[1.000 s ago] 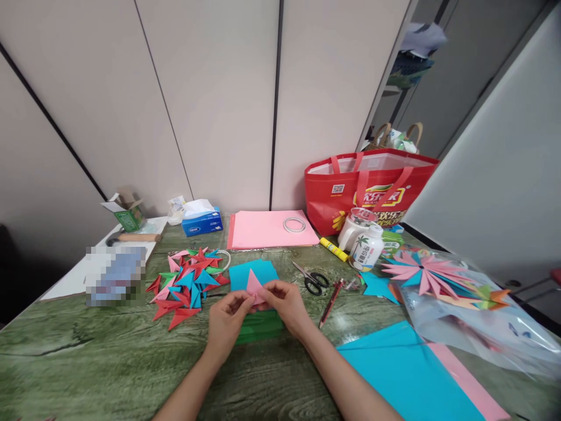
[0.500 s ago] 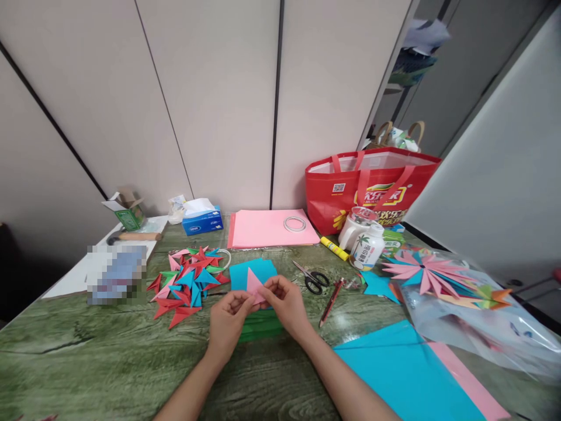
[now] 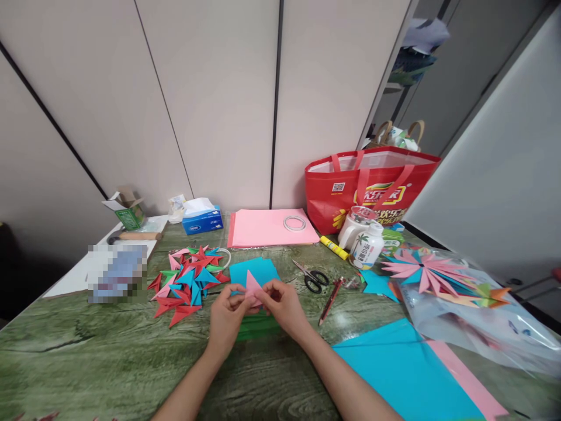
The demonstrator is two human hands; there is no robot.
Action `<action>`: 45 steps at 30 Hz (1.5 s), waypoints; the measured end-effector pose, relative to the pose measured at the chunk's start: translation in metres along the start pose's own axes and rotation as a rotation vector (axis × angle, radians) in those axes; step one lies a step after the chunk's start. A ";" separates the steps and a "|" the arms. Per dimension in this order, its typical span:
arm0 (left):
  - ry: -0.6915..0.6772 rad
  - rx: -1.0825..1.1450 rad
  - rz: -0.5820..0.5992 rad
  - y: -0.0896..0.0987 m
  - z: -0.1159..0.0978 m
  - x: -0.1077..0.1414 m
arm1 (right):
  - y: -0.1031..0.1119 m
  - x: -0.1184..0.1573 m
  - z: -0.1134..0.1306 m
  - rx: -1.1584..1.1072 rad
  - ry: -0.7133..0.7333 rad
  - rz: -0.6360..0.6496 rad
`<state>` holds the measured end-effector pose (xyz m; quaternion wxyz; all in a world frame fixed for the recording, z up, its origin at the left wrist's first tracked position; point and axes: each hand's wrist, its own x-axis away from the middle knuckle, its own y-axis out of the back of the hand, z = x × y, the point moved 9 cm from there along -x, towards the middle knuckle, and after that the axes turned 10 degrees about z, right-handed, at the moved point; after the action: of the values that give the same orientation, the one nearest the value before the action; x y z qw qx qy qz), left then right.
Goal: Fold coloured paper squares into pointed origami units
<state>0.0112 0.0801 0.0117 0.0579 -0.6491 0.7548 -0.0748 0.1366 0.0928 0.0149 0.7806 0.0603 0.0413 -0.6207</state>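
Between my two hands is a small folded piece of pink paper (image 3: 252, 285), its pointed tip facing up and away from me. My left hand (image 3: 228, 310) pinches its lower left side, and my right hand (image 3: 283, 304) grips the lower right; the fingers cover its base. Under and behind the hands lie blue paper squares (image 3: 252, 269) and a stack of green paper (image 3: 258, 328). To the left is a heap of folded red, blue, pink and green paper pieces (image 3: 193, 283). Black-handled scissors (image 3: 313, 278) and a pencil (image 3: 331, 301) rest to the right of my right hand.
Pink sheets (image 3: 263, 228) with a ring of tape lie at the back. A tissue box (image 3: 202, 221), red bag (image 3: 333, 193), glue stick (image 3: 334, 248) and white bottle (image 3: 367, 245) stand around. Large blue paper (image 3: 407, 374) and a pink paper flower (image 3: 423, 266) are at the right.
Both hands keep hold of the pink paper, with only small shifts of the fingers. The paper's tip sits slightly lower. Everything else on the table stays put.
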 end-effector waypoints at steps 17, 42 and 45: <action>-0.070 -0.010 0.016 0.005 -0.006 -0.001 | -0.007 0.000 -0.004 -0.336 -0.098 0.125; 0.065 -0.058 0.185 -0.017 0.002 0.000 | -0.003 -0.004 -0.016 -0.057 -0.047 0.026; 0.038 -0.044 0.126 -0.009 -0.001 -0.002 | -0.007 -0.004 -0.012 -0.145 -0.039 0.057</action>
<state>0.0202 0.0812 0.0144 0.0341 -0.5998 0.7966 -0.0667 0.1293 0.0970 0.0036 0.8008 -0.0073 0.0692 -0.5948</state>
